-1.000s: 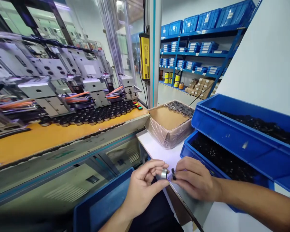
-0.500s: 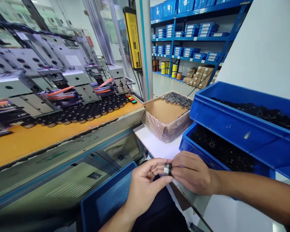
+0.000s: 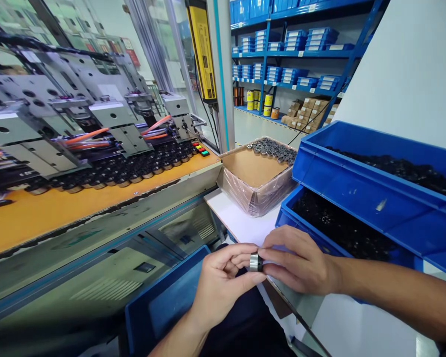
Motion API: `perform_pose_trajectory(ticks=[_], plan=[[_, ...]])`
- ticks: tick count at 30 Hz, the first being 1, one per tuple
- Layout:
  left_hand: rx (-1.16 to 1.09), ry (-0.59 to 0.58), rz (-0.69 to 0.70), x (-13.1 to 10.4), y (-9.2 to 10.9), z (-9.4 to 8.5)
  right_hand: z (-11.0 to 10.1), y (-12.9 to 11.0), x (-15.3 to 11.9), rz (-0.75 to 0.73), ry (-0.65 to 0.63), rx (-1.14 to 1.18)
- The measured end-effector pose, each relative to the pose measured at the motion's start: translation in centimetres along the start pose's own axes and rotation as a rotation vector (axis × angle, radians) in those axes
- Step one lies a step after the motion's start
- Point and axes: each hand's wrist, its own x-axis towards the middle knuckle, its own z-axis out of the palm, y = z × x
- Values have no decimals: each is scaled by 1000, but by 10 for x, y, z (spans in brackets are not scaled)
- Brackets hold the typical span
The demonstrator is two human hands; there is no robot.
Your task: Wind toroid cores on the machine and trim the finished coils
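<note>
Between my two hands, over my lap, is a small metal ring with a black part on its right side (image 3: pixel 255 262). My left hand (image 3: pixel 223 277) is closed on its silver rim, thumb below and fingers above. From the right, my right hand (image 3: pixel 301 260) has its fingertips closed against the black side. Part of the black piece is hidden behind those fingers. To the right, a lower blue bin (image 3: pixel 286 218) holds many small black parts, and a second blue bin (image 3: pixel 371 183) with more black parts rests above it.
A plastic-wrapped cardboard box (image 3: pixel 254 196) with rows of metal rings stands on a white table (image 3: pixel 226 208). On the left, an orange bench (image 3: pixel 78 210) carries rows of black-topped rings before a machine (image 3: pixel 111 116). An empty-looking blue bin (image 3: pixel 167 297) sits low beside my left arm.
My right hand's fingers have spread slightly and shifted on the ring, so more of its silver side shows. The ring has moved a little left. The view has shifted slightly.
</note>
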Motion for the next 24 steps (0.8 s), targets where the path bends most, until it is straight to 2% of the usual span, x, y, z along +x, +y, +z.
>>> perform_pose_trajectory(ticks=[12, 18, 24], plan=[[-42, -41, 1, 3, 2, 1, 0, 1, -1, -78, -4, -23], [-77, -62, -21, 4, 2, 1, -1, -2, 0, -16, 4, -14], [-39, -42, -38, 4, 3, 1, 0, -2, 0, -30, 24, -37]])
